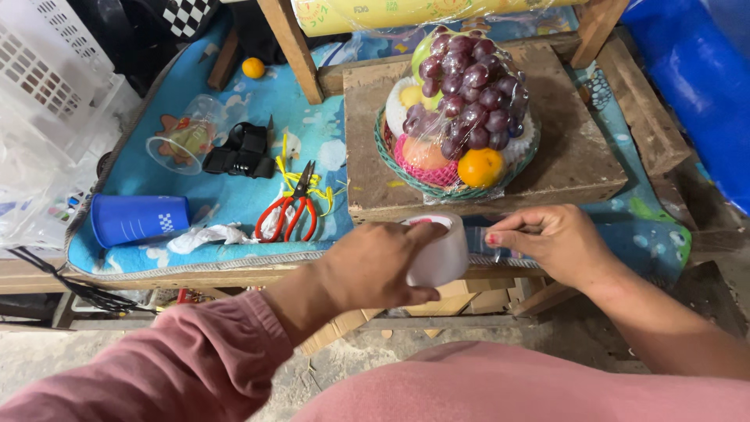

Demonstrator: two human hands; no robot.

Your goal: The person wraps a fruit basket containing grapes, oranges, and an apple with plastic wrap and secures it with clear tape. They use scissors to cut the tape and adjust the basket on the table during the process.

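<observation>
The left hand grips a roll of clear tape; the right hand, at its 3 o'clock, pinches the drawn-out tape strip. At 12 o'clock a wrapped fruit basket sits on a wooden board; red-handled scissors lie at 10 o'clock.
</observation>
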